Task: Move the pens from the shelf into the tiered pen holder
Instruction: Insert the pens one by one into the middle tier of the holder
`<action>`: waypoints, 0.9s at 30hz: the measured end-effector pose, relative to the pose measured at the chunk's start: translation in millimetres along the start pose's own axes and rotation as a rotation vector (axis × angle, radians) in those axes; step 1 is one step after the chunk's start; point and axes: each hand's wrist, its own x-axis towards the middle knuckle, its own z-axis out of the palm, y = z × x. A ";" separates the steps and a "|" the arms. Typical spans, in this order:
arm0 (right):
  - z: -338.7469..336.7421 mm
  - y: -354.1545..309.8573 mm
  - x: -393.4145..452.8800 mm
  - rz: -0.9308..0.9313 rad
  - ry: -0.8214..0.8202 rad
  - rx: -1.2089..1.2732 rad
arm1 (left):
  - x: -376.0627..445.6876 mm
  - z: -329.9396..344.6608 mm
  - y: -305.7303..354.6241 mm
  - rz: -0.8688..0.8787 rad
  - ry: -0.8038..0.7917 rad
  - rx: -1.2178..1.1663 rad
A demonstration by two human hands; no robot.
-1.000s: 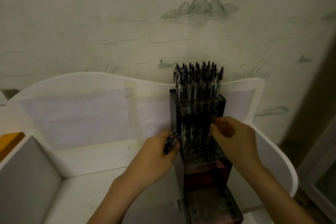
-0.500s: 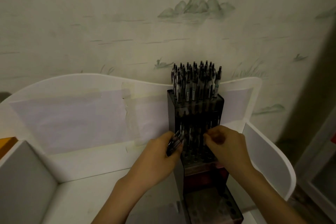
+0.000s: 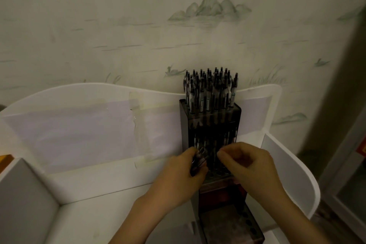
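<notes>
Against the back wall of the white shelf (image 3: 99, 180), toward its right end, stands the dark tiered pen holder (image 3: 213, 125) — its top tier packed with upright pens (image 3: 211, 89), a few more standing in the middle tier, and the lowest tier near the front edge showing open holes. At the holder's left side, the left hand (image 3: 178, 176) curls around a small bundle of pens (image 3: 198, 161), their ends poking up past the fingers and touching the holder's middle step. Just beside it, the right hand (image 3: 249, 166) hovers over the same step with thumb and fingertips drawn together; whether they pinch a pen I cannot tell, the light being too dim. Pale paper (image 3: 75, 130) is taped across the shelf's back panel — a grey divider (image 3: 25, 198) stands at the left.
</notes>
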 end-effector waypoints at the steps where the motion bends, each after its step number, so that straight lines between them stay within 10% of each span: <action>1: 1.2 -6.4 -3.5 0.042 -0.085 0.084 | 0.5 1.9 1.3 -0.001 -0.011 0.002; 10: 10.2 -10.1 -16.0 0.269 -0.202 0.276 | 5.4 13.3 6.2 0.013 -0.078 0.089; 20: -30.8 -23.1 8.7 0.294 0.212 0.586 | 3.5 8.0 -5.4 0.025 -0.038 0.053; 27: -35.8 -7.8 26.3 -0.060 0.245 0.094 | 3.5 6.6 -12.1 -0.002 -0.038 0.027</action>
